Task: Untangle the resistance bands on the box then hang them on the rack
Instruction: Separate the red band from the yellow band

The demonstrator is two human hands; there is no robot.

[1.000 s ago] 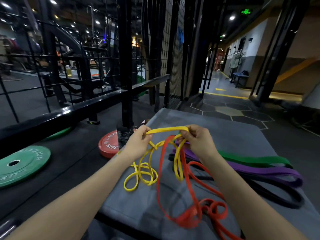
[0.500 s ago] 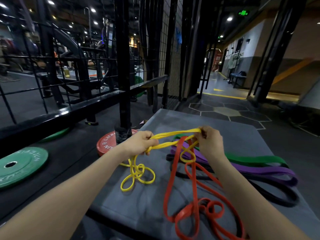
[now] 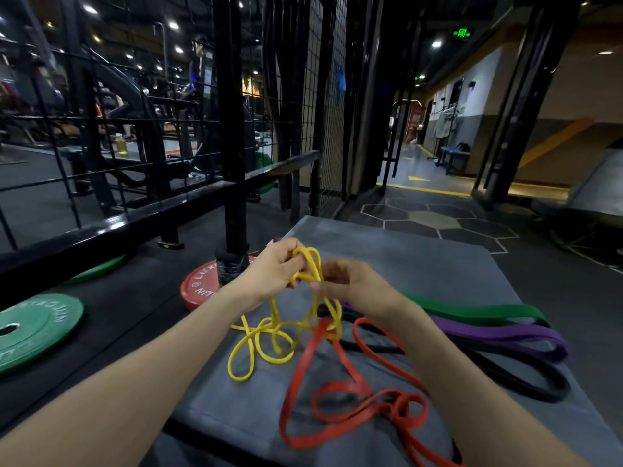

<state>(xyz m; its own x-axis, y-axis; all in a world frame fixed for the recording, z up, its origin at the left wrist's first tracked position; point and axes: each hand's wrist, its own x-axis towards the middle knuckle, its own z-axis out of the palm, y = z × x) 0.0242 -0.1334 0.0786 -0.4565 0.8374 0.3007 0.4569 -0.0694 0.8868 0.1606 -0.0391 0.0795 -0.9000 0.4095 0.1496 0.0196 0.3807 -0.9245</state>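
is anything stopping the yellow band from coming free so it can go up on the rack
Yes. Both hands, left hand and right hand, hold the yellow band, but low down it loops through the red band above the box. That tangle is the visible obstacle.

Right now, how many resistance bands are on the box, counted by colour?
yellow band: 1
red band: 1
green band: 1
purple band: 1
black band: 1
Total: 5 bands on the box.
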